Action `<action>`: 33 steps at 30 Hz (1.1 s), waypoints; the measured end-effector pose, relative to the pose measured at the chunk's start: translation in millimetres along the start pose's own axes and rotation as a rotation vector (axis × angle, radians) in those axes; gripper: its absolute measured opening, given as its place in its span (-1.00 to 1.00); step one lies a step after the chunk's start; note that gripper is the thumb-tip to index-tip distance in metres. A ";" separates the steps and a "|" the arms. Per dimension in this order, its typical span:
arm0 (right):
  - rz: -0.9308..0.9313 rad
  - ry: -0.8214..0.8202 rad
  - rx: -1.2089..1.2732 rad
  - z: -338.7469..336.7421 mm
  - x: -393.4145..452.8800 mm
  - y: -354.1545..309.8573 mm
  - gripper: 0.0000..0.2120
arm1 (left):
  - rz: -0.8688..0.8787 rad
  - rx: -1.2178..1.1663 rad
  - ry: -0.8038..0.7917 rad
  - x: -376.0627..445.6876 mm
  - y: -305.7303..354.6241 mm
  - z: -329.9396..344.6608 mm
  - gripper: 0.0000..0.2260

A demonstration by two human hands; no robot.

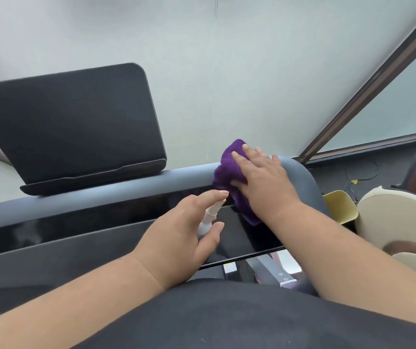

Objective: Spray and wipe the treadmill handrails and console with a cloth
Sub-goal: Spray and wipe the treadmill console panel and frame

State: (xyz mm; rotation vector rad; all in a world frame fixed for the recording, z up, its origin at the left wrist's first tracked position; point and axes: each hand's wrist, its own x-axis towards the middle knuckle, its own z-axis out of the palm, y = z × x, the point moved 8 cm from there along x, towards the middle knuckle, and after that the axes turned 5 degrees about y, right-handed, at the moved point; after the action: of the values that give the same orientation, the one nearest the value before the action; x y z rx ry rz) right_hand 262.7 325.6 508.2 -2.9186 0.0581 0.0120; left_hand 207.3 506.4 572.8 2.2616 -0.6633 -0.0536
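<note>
On the handrail's right corner, a purple cloth is pressed flat-fingered by the right hand; a spray bottle is gripped by the left hand. Wiping is judged underway; the console likely needs spraying next.

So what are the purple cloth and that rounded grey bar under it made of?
The purple cloth looks like soft, fuzzy microfibre or terry, bunching in thick folds. The grey bar seems matte, perhaps rubbery or padded plastic, with no sharp reflections.

Grey handrail (treadmill's top bar) bears purple cloth, black screen stand
</note>
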 end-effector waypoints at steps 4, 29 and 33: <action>0.147 0.041 0.029 -9.9 -5.4 42.9 -0.42 | -0.024 0.011 -0.014 -6.3 -1.2 -1.7 -0.52; 0.234 0.016 -0.013 -30.3 -20.2 75.4 -0.47 | -0.053 0.035 -0.052 -4.0 22.8 12.7 -0.49; 0.259 0.153 0.138 -44.3 -17.7 66.9 -0.47 | -0.074 0.025 -0.049 -6.9 21.6 12.6 -0.50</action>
State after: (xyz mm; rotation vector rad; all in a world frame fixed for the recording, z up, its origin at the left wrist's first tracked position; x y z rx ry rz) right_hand 242.5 251.3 536.9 -2.7481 0.4431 -0.1663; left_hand 188.8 488.9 577.6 2.3146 -0.6087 -0.1386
